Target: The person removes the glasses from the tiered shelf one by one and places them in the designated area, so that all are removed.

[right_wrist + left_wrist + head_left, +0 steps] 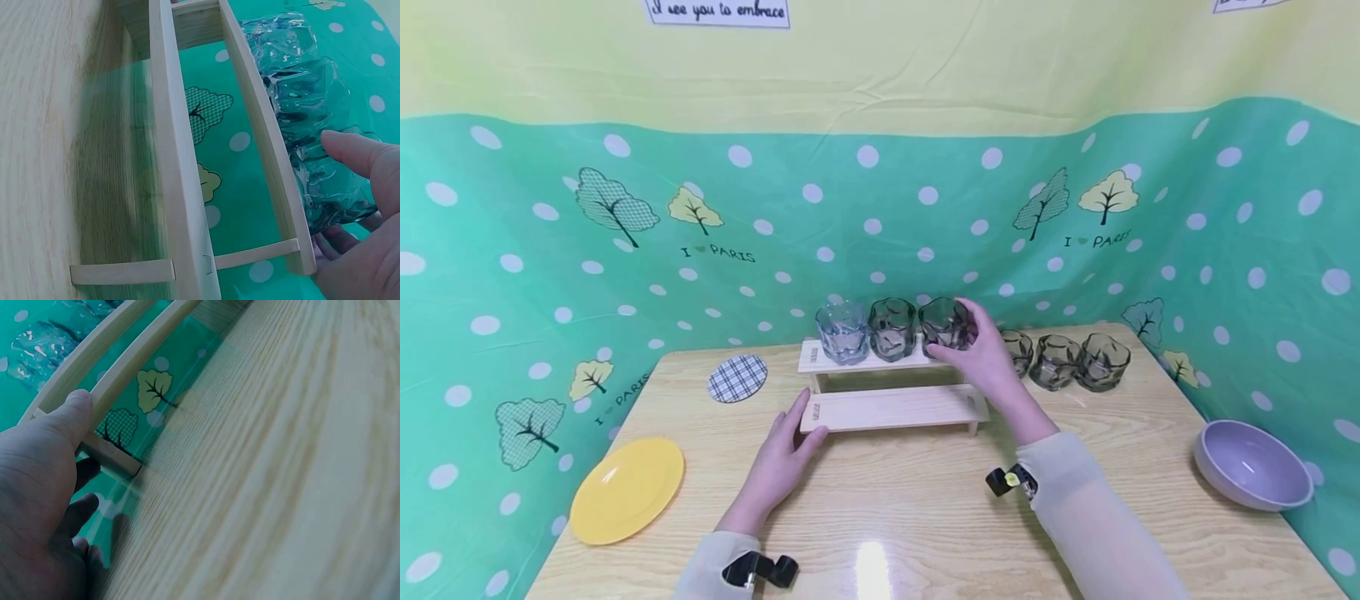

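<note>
Dark glass (942, 321) | 10 o'clock from nearer right hand (988, 362), grasping it | wooden rack (895, 408): axis 9–3 o'clock | left hand (782, 454) grips 9-o'clock end

Six glasses (892, 331): three on one two-tier wooden rack (895, 408), three near far right corner of bench (910, 483). One plate (627, 491), one bowl (1253, 467), one coaster (737, 379).

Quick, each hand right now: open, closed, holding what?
Left hand: closed, gripping the left end of the wooden rack.
Right hand: closed, holding the rightmost dark glass on that rack.
</note>
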Motion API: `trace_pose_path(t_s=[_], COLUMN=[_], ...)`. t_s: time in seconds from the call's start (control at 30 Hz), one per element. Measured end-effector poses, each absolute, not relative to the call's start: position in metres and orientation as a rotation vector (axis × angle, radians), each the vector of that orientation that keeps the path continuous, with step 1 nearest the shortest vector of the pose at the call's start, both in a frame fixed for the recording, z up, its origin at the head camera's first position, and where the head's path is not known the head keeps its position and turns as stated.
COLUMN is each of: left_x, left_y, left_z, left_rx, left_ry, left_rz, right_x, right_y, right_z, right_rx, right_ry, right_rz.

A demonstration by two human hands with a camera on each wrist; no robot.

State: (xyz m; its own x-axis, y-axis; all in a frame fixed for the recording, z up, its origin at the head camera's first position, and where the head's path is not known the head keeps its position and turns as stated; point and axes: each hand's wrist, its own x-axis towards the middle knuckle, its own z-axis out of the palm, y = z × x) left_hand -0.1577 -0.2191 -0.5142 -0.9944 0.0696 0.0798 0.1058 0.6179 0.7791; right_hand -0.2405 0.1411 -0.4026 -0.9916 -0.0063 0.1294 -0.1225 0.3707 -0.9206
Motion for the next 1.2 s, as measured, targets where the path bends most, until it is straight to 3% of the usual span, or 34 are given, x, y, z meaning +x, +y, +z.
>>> trace_pose_path(t_s=[1.2], left_x=[-0.156], left_y=[-0.218], left_z=[-0.510], left_rx=[-0.159], left_ry=[-2.777], left_rz=[-1.339], right_x=[-0.184], right_y=[0.182], right_z=[-0.394], right_rx=[0.073], right_ry=[-2.428], right_rz=[1.678])
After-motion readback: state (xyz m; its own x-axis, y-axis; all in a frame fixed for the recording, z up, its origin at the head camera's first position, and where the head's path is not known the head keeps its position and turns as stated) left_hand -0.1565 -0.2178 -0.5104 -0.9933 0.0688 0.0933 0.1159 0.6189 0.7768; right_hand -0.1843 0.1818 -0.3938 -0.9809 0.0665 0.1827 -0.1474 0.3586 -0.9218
